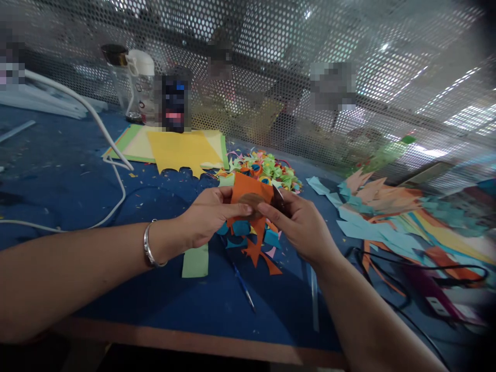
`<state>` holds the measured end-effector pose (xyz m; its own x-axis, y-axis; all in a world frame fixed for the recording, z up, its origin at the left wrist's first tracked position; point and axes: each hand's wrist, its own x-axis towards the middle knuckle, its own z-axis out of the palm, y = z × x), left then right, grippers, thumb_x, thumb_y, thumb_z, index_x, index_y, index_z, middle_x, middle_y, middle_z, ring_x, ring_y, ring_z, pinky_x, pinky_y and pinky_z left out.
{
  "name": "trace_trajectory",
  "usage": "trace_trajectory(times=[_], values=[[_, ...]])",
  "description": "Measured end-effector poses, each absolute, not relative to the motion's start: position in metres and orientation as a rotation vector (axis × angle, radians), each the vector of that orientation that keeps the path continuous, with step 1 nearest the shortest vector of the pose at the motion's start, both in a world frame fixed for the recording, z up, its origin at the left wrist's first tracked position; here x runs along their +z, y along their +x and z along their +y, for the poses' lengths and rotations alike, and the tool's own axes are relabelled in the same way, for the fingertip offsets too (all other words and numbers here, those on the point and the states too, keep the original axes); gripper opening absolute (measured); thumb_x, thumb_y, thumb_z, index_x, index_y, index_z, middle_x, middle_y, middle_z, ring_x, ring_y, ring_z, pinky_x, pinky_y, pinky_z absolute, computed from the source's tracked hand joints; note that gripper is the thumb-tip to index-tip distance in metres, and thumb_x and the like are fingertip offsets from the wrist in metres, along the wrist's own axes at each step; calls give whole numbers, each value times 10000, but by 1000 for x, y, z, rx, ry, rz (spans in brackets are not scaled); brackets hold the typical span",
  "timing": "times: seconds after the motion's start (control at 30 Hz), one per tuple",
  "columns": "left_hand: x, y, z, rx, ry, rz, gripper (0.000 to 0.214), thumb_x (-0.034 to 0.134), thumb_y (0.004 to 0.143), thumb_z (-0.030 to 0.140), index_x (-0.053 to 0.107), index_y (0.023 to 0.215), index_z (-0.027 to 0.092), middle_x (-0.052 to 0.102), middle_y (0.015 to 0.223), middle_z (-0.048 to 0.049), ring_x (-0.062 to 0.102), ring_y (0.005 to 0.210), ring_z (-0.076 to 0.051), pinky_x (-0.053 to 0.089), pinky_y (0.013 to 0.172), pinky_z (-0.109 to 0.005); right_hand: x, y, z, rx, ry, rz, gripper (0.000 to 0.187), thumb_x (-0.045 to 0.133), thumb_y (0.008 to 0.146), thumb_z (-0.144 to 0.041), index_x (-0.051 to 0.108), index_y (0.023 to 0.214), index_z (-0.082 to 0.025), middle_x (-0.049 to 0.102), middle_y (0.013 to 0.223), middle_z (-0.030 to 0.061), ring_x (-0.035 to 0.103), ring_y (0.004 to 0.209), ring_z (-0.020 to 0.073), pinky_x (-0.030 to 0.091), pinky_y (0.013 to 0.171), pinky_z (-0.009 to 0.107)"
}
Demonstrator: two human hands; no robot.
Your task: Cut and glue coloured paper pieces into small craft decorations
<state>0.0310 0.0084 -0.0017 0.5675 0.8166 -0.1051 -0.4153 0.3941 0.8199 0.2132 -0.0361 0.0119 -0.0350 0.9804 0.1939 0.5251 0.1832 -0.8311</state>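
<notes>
Both of my hands hold one orange paper piece [248, 190] above the blue table [163, 289]. My left hand [207, 214], with a silver bangle at the wrist, pinches its left edge, thumb lying across the front. My right hand [300, 222] pinches the right edge and also seems to hold a small dark object I cannot make out. A brownish round spot shows on the orange paper between my thumbs. Under my hands lie orange and teal paper offcuts [251, 240] and a light green strip [196, 261].
Yellow and green paper sheets [182, 147] lie at the back, with a heap of cut coloured shapes [267, 168] beside them. More cut paper [387, 206] spreads at right over black cables [406, 268]. A white cable [110, 150] curves at left. A pen [244, 287], bottles [132, 85] and a mesh screen [310, 62] are present.
</notes>
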Motion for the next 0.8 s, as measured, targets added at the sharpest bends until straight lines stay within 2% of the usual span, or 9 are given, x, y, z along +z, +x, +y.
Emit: trace_trajectory(times=[0.13, 0.27, 0.5, 0.67, 0.8], values=[[2, 30, 15, 900, 791, 589, 216, 757, 669, 25, 724, 874, 83, 748, 844, -67, 686, 753, -138, 522, 826, -303, 11, 215, -36, 741, -1430, -1587, 405, 553, 907, -583, 610, 802, -196, 498, 667, -25, 433, 575, 108, 353, 526, 240], [3, 30, 17, 943, 740, 604, 204, 734, 682, 6, 722, 870, 85, 757, 860, -66, 689, 772, -139, 516, 851, -302, 10, 214, -38, 850, -1385, -1465, 489, 447, 933, -646, 638, 873, -200, 531, 710, -9, 447, 570, 103, 360, 514, 230], [4, 30, 16, 940, 769, 532, 301, 765, 691, 57, 694, 981, 97, 760, 907, -82, 702, 815, -163, 522, 855, -318, 12, 213, -36, 786, -1478, -1544, 453, 536, 888, -645, 560, 782, -205, 457, 633, -36, 387, 517, 98, 320, 471, 238], [3, 30, 18, 961, 778, 481, 285, 771, 686, 66, 689, 957, 101, 757, 884, -71, 696, 798, -163, 518, 855, -322, 12, 213, -34, 847, -1468, -1512, 421, 581, 880, -608, 534, 771, -205, 398, 574, -67, 327, 458, 76, 270, 433, 230], [3, 29, 16, 969, 786, 455, 257, 766, 692, 65, 693, 935, 105, 753, 865, -61, 692, 786, -159, 515, 858, -317, 14, 213, -36, 880, -1440, -1519, 420, 594, 876, -597, 524, 748, -203, 399, 574, -66, 337, 449, 71, 239, 415, 230]])
